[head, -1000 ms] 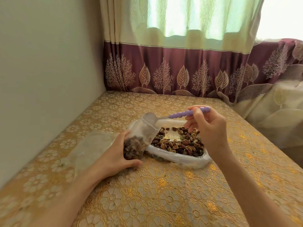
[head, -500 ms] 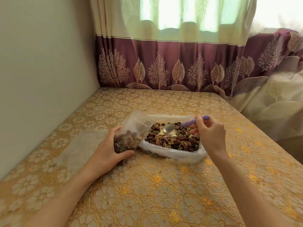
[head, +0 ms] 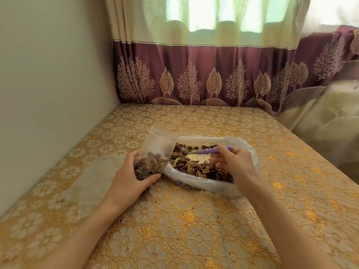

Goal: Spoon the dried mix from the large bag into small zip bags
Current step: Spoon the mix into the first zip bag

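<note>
Purple-handled spoon (head: 211, 151) sat pinched in the right hand (head: 236, 166), bowl down among the dried mix (head: 202, 167) inside the large bag (head: 246, 152), which lay open on the table (head: 194, 230). Just beside it, the left hand (head: 132, 177) gripped the small zip bag (head: 155, 152) upright, partly filled. Best play, I reckoned: take a modest scoop, keep it level, hold the mouth wide.
</note>
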`<state>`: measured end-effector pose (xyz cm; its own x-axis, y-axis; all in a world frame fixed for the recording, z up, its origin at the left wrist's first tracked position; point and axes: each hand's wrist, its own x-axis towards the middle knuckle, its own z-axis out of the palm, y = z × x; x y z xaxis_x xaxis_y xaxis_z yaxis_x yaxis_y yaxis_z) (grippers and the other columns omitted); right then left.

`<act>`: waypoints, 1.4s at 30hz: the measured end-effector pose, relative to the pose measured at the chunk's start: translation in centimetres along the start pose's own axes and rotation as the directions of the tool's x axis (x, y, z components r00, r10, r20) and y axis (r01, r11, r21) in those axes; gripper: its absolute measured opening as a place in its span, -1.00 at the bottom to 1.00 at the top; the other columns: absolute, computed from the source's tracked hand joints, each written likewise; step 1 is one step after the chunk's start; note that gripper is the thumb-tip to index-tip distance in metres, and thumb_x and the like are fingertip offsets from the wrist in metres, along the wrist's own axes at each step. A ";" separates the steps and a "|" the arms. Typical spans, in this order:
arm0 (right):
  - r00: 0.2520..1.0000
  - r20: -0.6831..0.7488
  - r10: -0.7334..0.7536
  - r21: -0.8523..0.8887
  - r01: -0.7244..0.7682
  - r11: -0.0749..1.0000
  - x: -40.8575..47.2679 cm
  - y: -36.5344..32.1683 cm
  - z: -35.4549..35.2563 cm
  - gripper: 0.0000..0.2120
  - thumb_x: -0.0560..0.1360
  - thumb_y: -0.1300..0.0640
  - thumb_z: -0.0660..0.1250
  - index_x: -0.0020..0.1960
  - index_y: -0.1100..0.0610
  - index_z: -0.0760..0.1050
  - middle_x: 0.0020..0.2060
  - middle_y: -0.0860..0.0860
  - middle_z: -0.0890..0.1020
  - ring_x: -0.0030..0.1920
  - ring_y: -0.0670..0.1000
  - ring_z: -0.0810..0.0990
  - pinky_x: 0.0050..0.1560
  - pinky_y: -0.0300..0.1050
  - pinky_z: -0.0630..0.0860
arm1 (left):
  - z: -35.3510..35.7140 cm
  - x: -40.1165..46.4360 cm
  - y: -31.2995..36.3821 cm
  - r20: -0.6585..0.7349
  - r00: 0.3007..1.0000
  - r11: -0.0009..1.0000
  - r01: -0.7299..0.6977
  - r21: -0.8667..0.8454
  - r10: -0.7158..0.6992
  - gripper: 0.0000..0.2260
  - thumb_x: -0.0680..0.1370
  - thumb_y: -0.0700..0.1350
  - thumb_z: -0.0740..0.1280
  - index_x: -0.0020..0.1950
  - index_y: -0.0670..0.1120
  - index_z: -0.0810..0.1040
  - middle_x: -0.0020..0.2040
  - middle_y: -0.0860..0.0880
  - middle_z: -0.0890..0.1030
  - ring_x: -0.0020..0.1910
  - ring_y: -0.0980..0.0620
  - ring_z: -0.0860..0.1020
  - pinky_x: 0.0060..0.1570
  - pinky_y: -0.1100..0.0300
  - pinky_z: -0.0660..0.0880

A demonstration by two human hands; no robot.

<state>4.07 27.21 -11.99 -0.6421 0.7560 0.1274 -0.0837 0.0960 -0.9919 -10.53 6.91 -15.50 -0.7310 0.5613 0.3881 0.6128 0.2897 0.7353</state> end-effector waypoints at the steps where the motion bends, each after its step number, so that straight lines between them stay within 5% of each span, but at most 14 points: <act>1: 1.000 -0.015 0.004 0.014 -0.004 1.000 0.0 0.0 -0.1 -0.58 0.59 0.23 0.21 -0.37 0.13 0.66 -0.32 0.00 0.71 -0.36 -0.13 0.63 -0.36 -0.36 0.54 | 0.0 0.0 0.0 -0.001 1.000 1.000 -0.001 -0.001 0.001 -0.33 0.30 0.09 0.51 0.32 0.06 0.27 0.04 0.20 0.44 0.01 0.21 0.44 -0.20 0.61 0.33; 4: 0.998 -0.058 0.030 0.065 -0.026 0.998 0.0 0.1 -0.5 -0.68 0.60 0.22 0.19 -0.24 0.22 0.62 -0.29 0.05 0.72 -0.33 -0.10 0.64 -0.34 -0.35 0.56 | -0.1 -0.2 0.1 -0.003 1.000 1.000 -0.014 -0.001 0.014 -0.32 0.25 0.16 0.47 0.29 0.08 0.28 0.02 0.21 0.44 0.01 0.21 0.45 -0.19 0.60 0.34; 10: 0.996 -0.080 0.050 0.167 -0.036 0.985 -0.9 -0.9 -0.6 -0.45 0.60 0.24 0.18 -0.51 0.05 0.64 -0.39 0.00 0.69 -0.38 -0.13 0.63 -0.36 -0.35 0.56 | 0.0 -0.3 -0.1 -0.005 0.999 0.999 -0.038 0.023 0.039 -0.34 0.28 0.11 0.49 0.30 0.05 0.29 0.06 0.18 0.45 0.04 0.20 0.44 -0.16 0.59 0.33; 15: 0.988 -0.152 -0.020 0.251 0.058 0.966 -1.4 -2.4 -0.5 -0.74 0.60 0.24 0.20 -0.21 0.22 0.56 -0.41 0.03 0.67 -0.39 -0.10 0.62 -0.36 -0.35 0.55 | 0.0 -0.3 -0.2 0.007 0.999 0.997 -0.052 0.049 0.052 -0.35 0.32 0.07 0.50 0.31 0.04 0.28 0.07 0.20 0.43 0.07 0.22 0.42 -0.15 0.60 0.31; 19: 0.983 -0.157 -0.091 0.302 0.135 0.944 -2.0 -4.0 -0.4 -0.78 0.59 0.20 0.21 -0.13 0.26 0.57 -0.36 0.07 0.65 -0.34 -0.08 0.62 -0.32 -0.33 0.55 | 0.0 -0.3 -0.3 0.011 0.998 0.997 -0.054 0.049 0.054 -0.34 0.32 0.06 0.49 0.33 0.03 0.27 0.10 0.19 0.44 0.09 0.23 0.42 -0.13 0.61 0.31; 28: 0.948 0.059 -0.313 0.181 0.298 0.937 -3.8 -4.7 1.3 -0.83 0.55 0.31 0.23 -0.11 0.24 0.58 -0.34 0.04 0.69 -0.34 -0.03 0.61 -0.37 -0.29 0.52 | 0.0 -0.3 -0.4 0.016 0.999 0.999 -0.033 0.038 0.033 -0.35 0.33 0.06 0.50 0.31 0.03 0.28 0.11 0.17 0.46 0.08 0.21 0.44 -0.08 0.52 0.31; 33: 0.952 0.116 -0.282 0.229 0.250 0.941 -3.4 -4.3 1.0 -0.79 0.52 0.38 0.20 -0.08 0.23 0.59 -0.31 0.12 0.66 -0.33 0.00 0.61 -0.36 -0.26 0.53 | -0.1 -0.3 -0.2 0.009 1.000 1.000 -0.018 0.011 0.018 -0.46 0.32 0.00 0.53 0.16 0.11 0.30 -0.02 0.31 0.45 -0.06 0.47 0.40 -0.14 0.65 0.30; 38: 0.976 -0.069 -0.209 0.436 0.217 0.873 -2.4 -3.4 0.2 -0.83 0.58 0.24 0.21 -0.09 0.22 0.57 -0.33 0.06 0.66 -0.35 -0.04 0.59 -0.34 -0.28 0.53 | -0.2 -0.3 -0.2 -0.017 1.000 1.000 0.006 0.014 -0.005 -0.44 0.30 0.03 0.53 0.16 0.13 0.29 -0.05 0.33 0.44 -0.08 0.47 0.38 -0.19 0.59 0.34; 42: 0.959 -0.213 -0.186 0.296 0.245 0.923 -1.2 -1.8 -0.5 -0.78 0.59 0.16 0.22 -0.14 0.20 0.58 -0.28 0.08 0.69 -0.32 -0.03 0.59 -0.32 -0.28 0.54 | -0.2 -0.3 -0.4 -0.052 0.998 0.999 0.032 -0.018 -0.033 -0.49 0.31 0.04 0.52 0.12 0.14 0.32 -0.06 0.29 0.49 -0.11 0.47 0.42 -0.24 0.53 0.36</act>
<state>5.37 26.51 -10.37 -0.4376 0.8455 0.3060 -0.4602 0.0817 -0.8841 -10.61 6.50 -15.85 -0.7655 0.5104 0.3917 0.5832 0.2934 0.7575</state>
